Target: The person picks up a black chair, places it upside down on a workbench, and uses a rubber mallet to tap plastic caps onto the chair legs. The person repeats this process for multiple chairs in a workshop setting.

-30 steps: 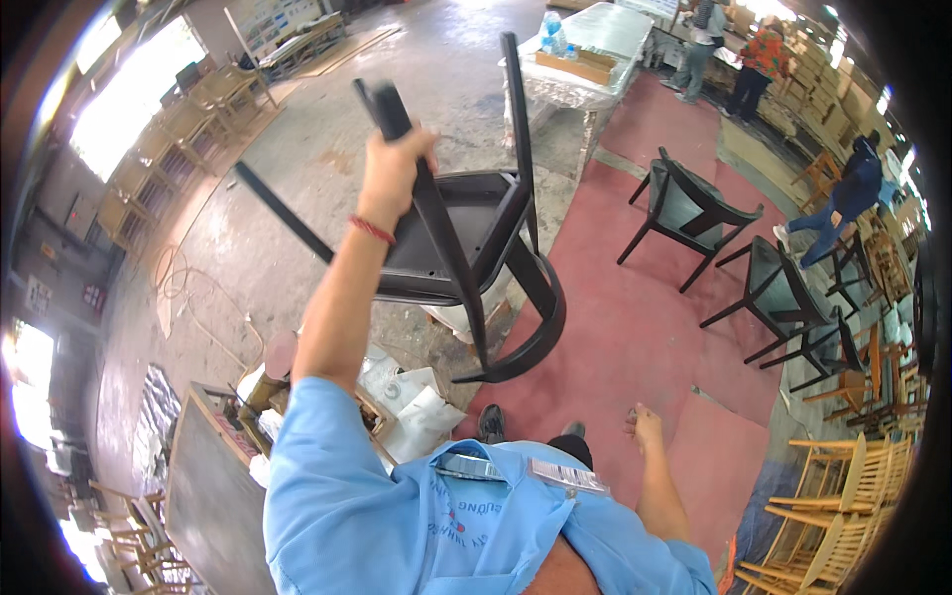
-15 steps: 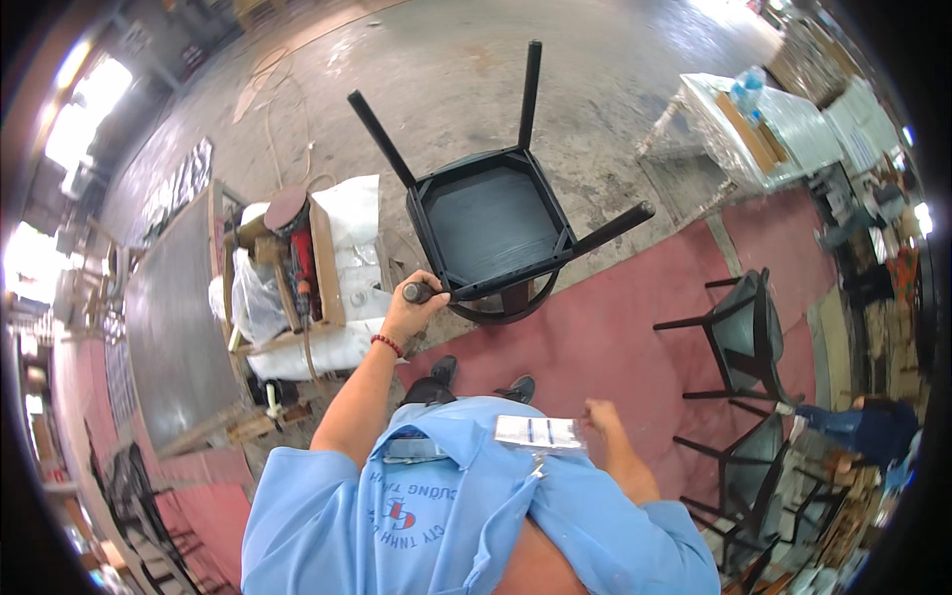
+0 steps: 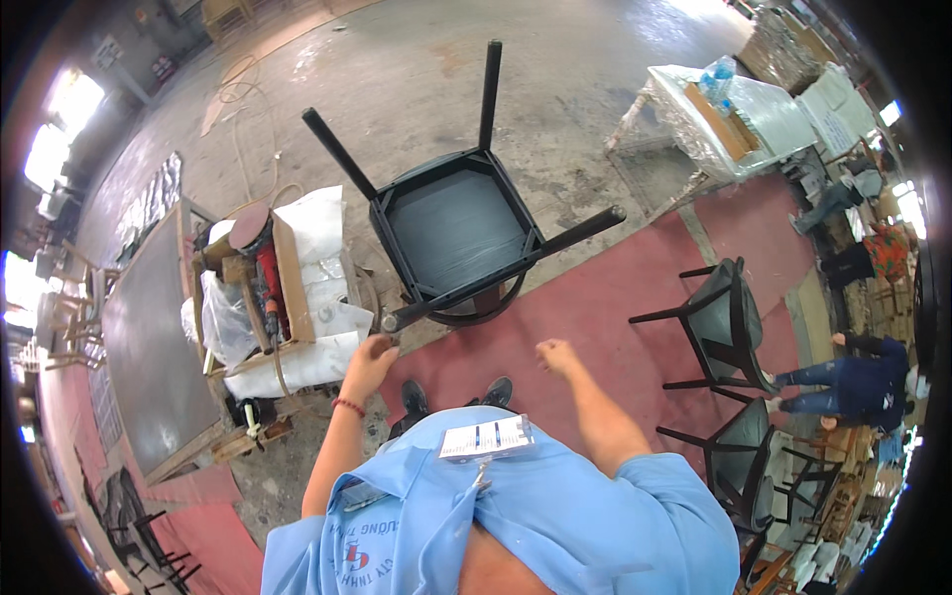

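Clock positions taken from the wearer, 12 straight ahead.

Item 1: black chair [image 3: 456, 233], one, at 12 o'clock, upside down; seat underside up, four legs raised, curved backrest [image 3: 496, 310] below the seat.

Item 2: left hand [image 3: 369, 361], at 11 o'clock, red bracelet [image 3: 348, 406] at wrist; released, fingers bent, just beside the end of the nearest chair leg [image 3: 405, 316]; whether skin touches wood cannot be told.

Item 3: right hand [image 3: 561, 357], at 1 o'clock; released, fingers loosely curled, above the red floor covering [image 3: 595, 297], apart from the chair.

Item 4: wooden box [image 3: 289, 268], at 10 o'clock, containing a red power tool [image 3: 268, 278], a wooden-handled tool [image 3: 256, 319] and a clear plastic bag [image 3: 226, 322]; white wrapping sheet [image 3: 319, 273] alongside.

Item 5: film-wrapped surface [image 3: 783, 119], at 1 o'clock, bearing a shallow cardboard tray [image 3: 732, 137] and clear bottles [image 3: 718, 81].

Item 6: upright dark chairs, including one [image 3: 729, 322] at 2 o'clock and another [image 3: 742, 446] at 3 o'clock.

Item 7: co-worker in dark top [image 3: 863, 385], between 2 and 3 o'clock, beyond those chairs.
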Available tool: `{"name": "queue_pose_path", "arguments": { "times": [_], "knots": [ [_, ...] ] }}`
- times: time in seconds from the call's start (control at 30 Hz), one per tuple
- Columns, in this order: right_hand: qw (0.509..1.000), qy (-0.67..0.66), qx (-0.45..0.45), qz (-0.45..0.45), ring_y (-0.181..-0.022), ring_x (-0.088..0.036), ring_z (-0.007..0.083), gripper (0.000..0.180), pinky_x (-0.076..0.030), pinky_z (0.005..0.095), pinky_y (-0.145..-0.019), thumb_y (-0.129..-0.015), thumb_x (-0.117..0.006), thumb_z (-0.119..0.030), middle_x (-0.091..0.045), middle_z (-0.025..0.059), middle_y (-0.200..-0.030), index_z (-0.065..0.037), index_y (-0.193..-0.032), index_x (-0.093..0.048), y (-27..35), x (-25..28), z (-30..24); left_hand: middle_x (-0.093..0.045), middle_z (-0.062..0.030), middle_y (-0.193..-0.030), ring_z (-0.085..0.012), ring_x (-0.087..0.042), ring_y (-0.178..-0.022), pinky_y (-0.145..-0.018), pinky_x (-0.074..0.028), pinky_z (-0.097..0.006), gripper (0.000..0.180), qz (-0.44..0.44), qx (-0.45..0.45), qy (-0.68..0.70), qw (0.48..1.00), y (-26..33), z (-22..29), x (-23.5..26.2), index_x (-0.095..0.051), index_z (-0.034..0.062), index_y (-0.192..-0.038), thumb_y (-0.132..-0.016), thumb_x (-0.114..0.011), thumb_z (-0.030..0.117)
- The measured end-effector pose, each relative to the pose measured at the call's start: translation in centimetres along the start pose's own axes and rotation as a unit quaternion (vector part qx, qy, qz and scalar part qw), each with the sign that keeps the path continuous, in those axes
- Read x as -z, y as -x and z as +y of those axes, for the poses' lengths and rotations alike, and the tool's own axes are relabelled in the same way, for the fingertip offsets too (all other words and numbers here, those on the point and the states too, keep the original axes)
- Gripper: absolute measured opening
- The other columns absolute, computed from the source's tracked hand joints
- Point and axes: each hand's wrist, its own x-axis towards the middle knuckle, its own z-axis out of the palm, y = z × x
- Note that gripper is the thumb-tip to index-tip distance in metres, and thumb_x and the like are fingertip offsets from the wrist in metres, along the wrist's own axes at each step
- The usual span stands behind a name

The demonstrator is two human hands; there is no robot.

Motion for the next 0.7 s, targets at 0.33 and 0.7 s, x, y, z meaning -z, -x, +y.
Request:
{"name": "queue_pose_path", "arguments": {
  "times": [0.33, 0.7],
  "knots": [
    [0.971, 0.186, -0.100, -0.114, -0.058, -0.058, 0.0160, 0.029, -0.045, 0.0332, -0.053, -0.092, -0.060, -0.026, -0.064, 0.0091, -0.069, 0.002, -0.091, -0.068, 5.5, -5.1, 7.4, -0.071, -0.0133, -0.106, -0.0212, -0.066, -0.100, -0.089, -0.051, -0.034, 0.036, 0.072, 0.034, 0.015, 0.997, 8.2, -6.6, 13.5, -0.063, -0.0051, -0.115, -0.094, -0.063, 0.023],
    [0.957, 0.229, 0.055, -0.168, -0.073, -0.065, 0.0170, 0.033, -0.051, 0.0302, -0.059, -0.094, -0.058, -0.022, -0.069, 0.0124, -0.092, 0.004, -0.113, -0.065, 8.2, -20.4, -11.5, -0.059, -0.0215, -0.113, -0.0365, -0.060, -0.105, -0.089, -0.049, -0.042, 0.044, 0.542, 0.229, -0.090, 0.803, 13.1, -22.4, 23.6, -0.055, 0.0015, -0.113, -0.082, -0.075, 0.025]
  ]
}}
